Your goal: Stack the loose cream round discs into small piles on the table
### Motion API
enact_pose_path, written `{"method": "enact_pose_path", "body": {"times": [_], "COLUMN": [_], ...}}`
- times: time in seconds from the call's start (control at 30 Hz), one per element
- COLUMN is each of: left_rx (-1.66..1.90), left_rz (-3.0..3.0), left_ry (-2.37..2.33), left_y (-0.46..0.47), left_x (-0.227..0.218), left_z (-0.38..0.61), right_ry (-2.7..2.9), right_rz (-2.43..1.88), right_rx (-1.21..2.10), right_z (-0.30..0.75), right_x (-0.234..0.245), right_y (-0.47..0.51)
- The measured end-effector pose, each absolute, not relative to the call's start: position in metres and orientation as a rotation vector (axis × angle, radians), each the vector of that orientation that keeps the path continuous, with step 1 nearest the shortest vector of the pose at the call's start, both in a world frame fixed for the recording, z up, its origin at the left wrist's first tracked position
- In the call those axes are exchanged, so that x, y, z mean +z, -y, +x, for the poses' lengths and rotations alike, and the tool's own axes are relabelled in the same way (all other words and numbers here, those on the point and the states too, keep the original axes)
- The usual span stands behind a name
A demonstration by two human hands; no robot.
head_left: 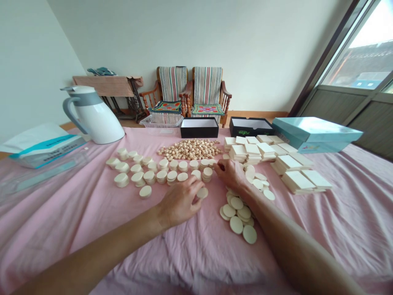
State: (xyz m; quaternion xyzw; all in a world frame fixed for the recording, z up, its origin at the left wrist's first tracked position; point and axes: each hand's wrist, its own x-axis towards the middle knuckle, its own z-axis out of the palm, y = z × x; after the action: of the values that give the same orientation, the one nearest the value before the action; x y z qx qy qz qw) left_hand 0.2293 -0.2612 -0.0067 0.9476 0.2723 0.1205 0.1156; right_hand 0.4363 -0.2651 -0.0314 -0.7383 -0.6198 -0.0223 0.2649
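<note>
My left hand (181,200) is closed on a pale round wooden disc (202,193), pinched between thumb and fingers just above the cloth. My right hand (231,174) is curled with its fingertips together, beside the right end of the rows of stacked discs (161,176); whatever it may hold is hidden. Under and beside my right forearm lies a loose heap of discs (236,225), some overlapping. A short separate stack (145,191) sits in front of the rows, to the left. Behind the rows spreads a pile of small wooden pieces (190,149).
Stacks of square wooden tiles (290,162) stand at the right. Along the back are a clear plastic tray (162,121), two black boxes (199,130) and a light-blue box (319,133). A white jug (98,119) and a plastic packet (46,145) occupy the left.
</note>
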Motion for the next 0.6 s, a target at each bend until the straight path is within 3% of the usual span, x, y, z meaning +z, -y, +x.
{"method": "enact_pose_path", "body": {"times": [0.6], "left_rx": [0.428], "left_rz": [2.709], "left_ry": [-0.767], "left_y": [0.252], "left_x": [-0.019], "left_z": [0.232], "right_ry": [1.638], "right_rz": [-1.936], "right_rx": [-0.075], "right_z": [0.435], "right_x": [-0.029], "right_y": [0.265]}}
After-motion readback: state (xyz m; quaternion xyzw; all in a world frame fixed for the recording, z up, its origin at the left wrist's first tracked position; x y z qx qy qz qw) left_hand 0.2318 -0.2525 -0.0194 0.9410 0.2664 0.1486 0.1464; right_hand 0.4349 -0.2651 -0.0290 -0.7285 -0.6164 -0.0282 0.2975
